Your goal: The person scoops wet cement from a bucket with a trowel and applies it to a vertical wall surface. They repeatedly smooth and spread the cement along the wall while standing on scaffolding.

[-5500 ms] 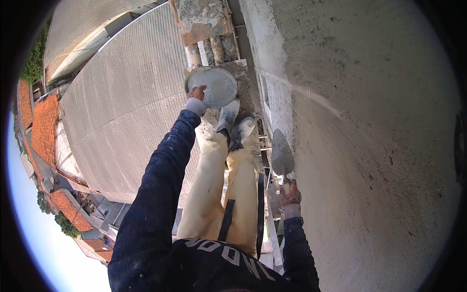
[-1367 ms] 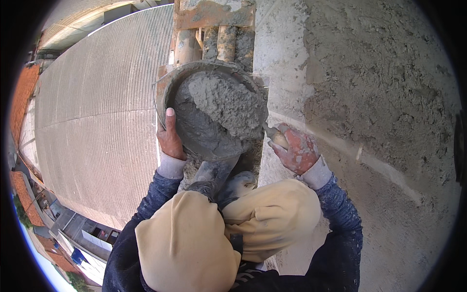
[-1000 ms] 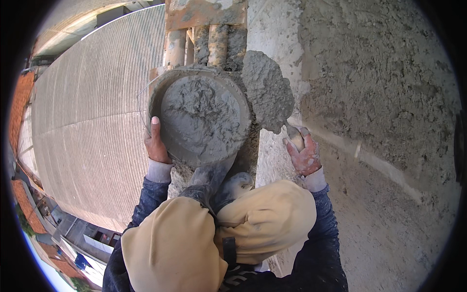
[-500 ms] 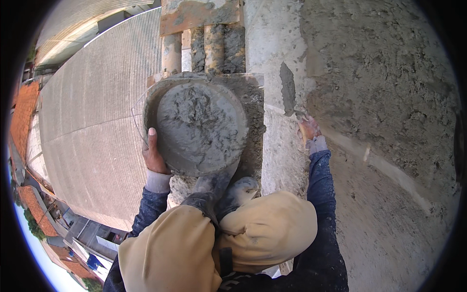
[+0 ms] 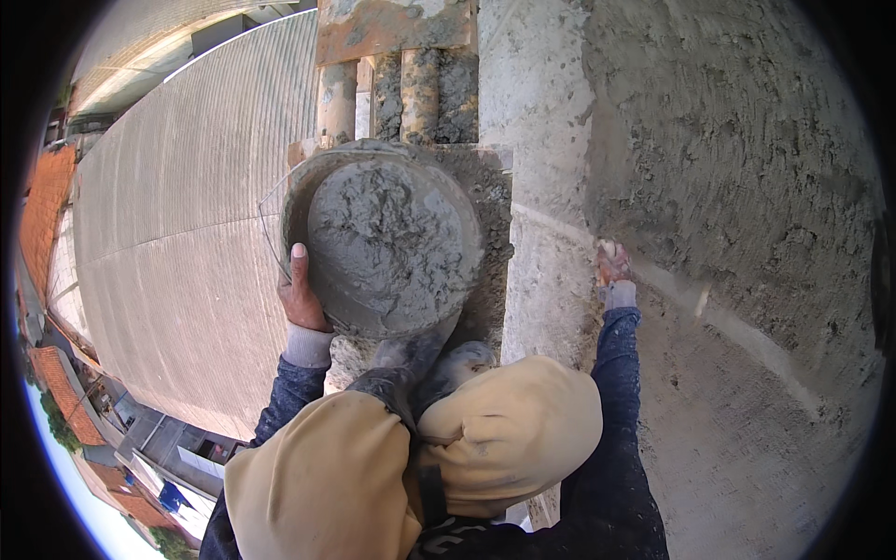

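Note:
My left hand [image 5: 303,297] grips the near left side of a round bucket [image 5: 474,271], its thumb up over the rim. Wet grey mortar [image 5: 383,233] fills much of the bucket, lumpy in the middle and smoother toward the edge. A thin wire handle [image 5: 269,219] hangs out on the left side. My right hand [image 5: 613,264] is closed, up against the wall [image 5: 737,159] on the right; it holds a trowel whose blade cannot be made out now. Rough grey mortar covers the wall's upper part beside that hand.
Mortar-spattered boards [image 5: 397,28] and round poles [image 5: 420,93] lie beyond the bucket. A pale concrete ledge [image 5: 541,168] runs between the bucket and the wall. A lighter strip [image 5: 700,299] crosses the wall diagonally. Below on the left spreads a corrugated roof [image 5: 187,205].
My right hand has moved a little right and nearer to me, onto the wall. The trowel blade, seen before over the ledge, no longer shows. My left hand still grips the bucket.

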Demonstrator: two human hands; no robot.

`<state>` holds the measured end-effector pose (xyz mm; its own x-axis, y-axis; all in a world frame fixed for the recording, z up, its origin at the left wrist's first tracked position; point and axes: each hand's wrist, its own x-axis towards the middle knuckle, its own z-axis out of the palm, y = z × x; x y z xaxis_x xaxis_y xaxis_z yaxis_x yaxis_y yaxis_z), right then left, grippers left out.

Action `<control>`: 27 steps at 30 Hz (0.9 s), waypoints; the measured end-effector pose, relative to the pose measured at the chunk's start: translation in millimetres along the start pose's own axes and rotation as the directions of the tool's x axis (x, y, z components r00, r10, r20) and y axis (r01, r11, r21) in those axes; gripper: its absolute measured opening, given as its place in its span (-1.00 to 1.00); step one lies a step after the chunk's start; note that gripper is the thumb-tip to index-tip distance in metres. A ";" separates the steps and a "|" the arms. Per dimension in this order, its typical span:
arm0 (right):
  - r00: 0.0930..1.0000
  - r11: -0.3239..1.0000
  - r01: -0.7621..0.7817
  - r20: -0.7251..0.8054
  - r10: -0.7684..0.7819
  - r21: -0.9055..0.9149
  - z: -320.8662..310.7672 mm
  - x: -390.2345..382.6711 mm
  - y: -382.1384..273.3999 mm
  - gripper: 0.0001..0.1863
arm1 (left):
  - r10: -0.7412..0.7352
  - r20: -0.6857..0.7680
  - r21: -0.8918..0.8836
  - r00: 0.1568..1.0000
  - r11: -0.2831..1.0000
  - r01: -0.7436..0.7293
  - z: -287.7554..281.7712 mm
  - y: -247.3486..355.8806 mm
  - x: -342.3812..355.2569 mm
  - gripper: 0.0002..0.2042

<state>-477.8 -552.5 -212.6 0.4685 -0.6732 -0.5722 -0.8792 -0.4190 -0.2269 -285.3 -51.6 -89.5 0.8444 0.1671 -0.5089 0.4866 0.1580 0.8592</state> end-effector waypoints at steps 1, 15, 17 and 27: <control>0.998 0.998 -0.053 -0.042 0.051 -0.030 18.4 19.9 -4.4 -0.36 | 0.002 0.022 -0.013 1.000 1.000 -0.001 -0.3 0.0 0.2 -0.41; 0.945 0.938 -0.192 -0.314 0.097 -0.289 -63.7 -91.3 -50.0 -0.42 | -0.034 -0.023 0.015 0.999 0.999 0.034 -5.1 -4.2 0.9 -0.40; 0.942 0.967 0.072 -0.303 -0.147 -0.244 -78.9 -112.6 -72.8 -0.44 | -0.020 -0.027 0.025 0.999 0.999 0.020 -3.9 -2.9 0.6 -0.40; 0.699 0.776 0.072 0.524 -0.487 0.626 -143.8 -88.4 -176.4 -0.49 | -0.047 0.096 -0.184 0.994 0.981 0.064 1.7 2.5 -4.2 -0.49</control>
<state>-351.6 -506.7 -8.7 0.7102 0.0530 -0.7020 -0.7033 0.0078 -0.7109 -287.2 -53.6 -85.1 0.8380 0.0655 -0.5417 0.4904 0.3449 0.8003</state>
